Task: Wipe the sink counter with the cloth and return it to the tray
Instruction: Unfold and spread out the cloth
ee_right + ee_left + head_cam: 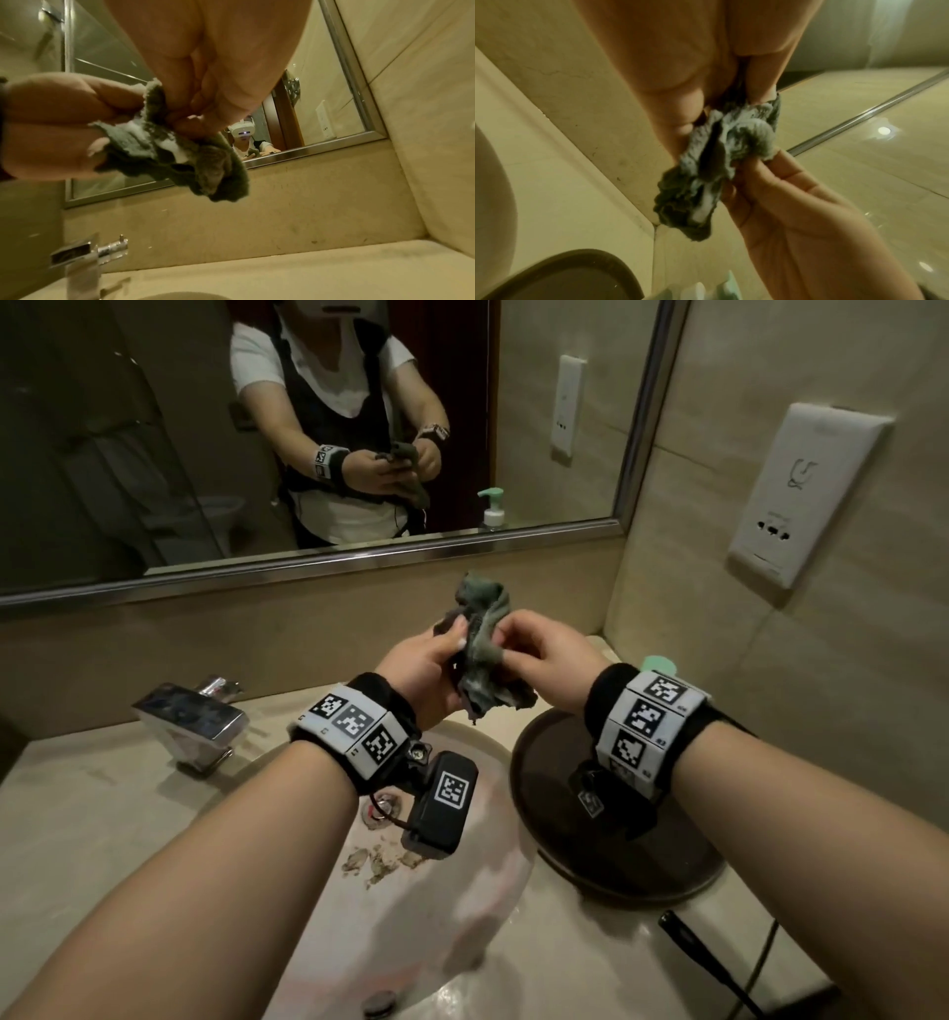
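Both hands' grip, left hand [429, 667], right hand [547, 660], pinching cloth [482, 649]

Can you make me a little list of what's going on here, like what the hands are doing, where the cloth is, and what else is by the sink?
cloth: crumpled grey-green cloth, held up above the sink and tray
left hand: left hand pinches the cloth
right hand: right hand pinches the cloth
tray: dark round tray, on the counter right of the sink, nothing seen in it
sink: basin with brown crumbs near the drain
faucet: chrome faucet, left of the basin
soap: pump bottle, mostly hidden behind the right wrist
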The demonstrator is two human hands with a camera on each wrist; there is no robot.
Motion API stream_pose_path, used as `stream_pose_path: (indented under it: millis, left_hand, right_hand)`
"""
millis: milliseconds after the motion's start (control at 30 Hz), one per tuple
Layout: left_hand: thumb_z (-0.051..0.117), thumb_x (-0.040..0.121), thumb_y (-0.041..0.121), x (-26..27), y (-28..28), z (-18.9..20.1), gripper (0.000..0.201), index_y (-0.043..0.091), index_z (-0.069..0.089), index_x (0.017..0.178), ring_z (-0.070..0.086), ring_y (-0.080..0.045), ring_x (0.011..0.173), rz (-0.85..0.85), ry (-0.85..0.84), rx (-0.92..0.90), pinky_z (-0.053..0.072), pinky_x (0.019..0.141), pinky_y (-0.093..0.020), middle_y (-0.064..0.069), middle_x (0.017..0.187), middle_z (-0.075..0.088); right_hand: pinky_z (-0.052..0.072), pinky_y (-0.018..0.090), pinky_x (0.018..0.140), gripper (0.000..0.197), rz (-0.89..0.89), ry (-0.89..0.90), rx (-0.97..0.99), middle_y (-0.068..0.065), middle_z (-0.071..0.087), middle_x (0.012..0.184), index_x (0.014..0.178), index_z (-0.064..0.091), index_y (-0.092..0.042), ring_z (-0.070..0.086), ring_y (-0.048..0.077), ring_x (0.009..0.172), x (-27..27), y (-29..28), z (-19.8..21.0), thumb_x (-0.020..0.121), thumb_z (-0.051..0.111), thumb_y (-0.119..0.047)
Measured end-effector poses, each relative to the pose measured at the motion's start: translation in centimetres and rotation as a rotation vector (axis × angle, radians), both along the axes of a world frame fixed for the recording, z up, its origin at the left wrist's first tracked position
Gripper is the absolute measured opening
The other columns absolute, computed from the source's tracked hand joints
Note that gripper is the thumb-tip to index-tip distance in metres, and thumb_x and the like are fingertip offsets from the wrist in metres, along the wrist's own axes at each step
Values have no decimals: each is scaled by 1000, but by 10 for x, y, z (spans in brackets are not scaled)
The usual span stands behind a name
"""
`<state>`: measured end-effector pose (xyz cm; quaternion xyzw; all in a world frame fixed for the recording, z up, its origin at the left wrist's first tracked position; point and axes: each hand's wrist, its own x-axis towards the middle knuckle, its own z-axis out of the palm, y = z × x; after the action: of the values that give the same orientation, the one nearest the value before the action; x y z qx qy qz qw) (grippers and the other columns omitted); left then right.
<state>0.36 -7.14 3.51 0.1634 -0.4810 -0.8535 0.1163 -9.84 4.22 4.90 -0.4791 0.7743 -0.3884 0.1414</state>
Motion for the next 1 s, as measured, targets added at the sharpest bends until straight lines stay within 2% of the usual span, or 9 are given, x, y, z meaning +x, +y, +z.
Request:
stream_pose_path:
  millis: [133,233,367,467,600,733,767,867,1000]
  left_hand:
    - [34,100,21,1,3,-5,24,13,55,108,61,-22,78,-50,-52,-70,49,65,-30,-10,93,62]
    - [33,100,20,1,8,-3,23,11,52,109,56,-19,66,-109,-79,-99,43,58,-26,-10,85,57]
    - [33,101,19,-4,9,-3,22,18,55,104,58,-19,80,-63,-32,-3,52,62,-27,-7,93,60]
    - [30,101,17,-8,7,-1,25,14,53,111,61,-27,93,-12,39,112,58,72,-38,-13,105,62]
    - [30,102,18,-9,5,-1,26,13,55,104,62,-27,89,5,18,90,59,69,-41,-14,101,63]
    - [31,101,19,-10,5,-4,25,13,55,106,60,-26,90,-2,-37,77,50,78,-44,-13,101,60]
    - [31,101,18,-10,6,-4,26,12,53,112,59,-26,91,-12,-44,80,49,80,-44,-13,103,59]
    - [32,101,19,-11,4,-5,32,10,46,128,59,-26,93,-45,-81,50,56,77,-40,-14,108,58]
    - [36,100,19,-11,-3,-2,36,8,44,134,60,-24,88,-50,-122,-33,57,63,-31,-13,107,59]
  right_hand:
    - [53,47,91,33,-108,-227,-168,-2,58,79,72,50,-31,59,23,86,-16,-9,-1,91,52,-4]
    - [52,41,85,36,-177,-281,-221,-3,54,72,72,48,-28,57,21,78,-29,-11,6,91,48,2]
    - [52,36,80,34,-150,-195,-117,-5,54,72,73,48,-29,56,19,76,-37,-5,10,92,49,-1]
    - [56,34,84,33,-57,-196,-30,-4,57,78,78,49,-26,60,20,83,-34,3,2,93,47,2]
    - [56,39,89,24,32,-81,47,2,62,87,79,53,-24,66,27,90,-25,7,-6,92,53,-3]
    - [46,6,71,10,64,49,106,-5,58,84,88,54,-21,57,13,81,-16,7,-2,90,57,-12]
    - [46,6,70,11,61,20,110,-6,57,80,86,54,-21,55,12,79,-16,6,-2,90,57,-11]
    - [53,32,83,28,49,-112,109,-7,54,74,74,50,-27,55,16,79,-21,1,-3,90,55,-5]
    - [55,28,75,33,11,-225,119,-1,52,73,73,48,-22,55,12,69,-27,-1,7,92,47,4]
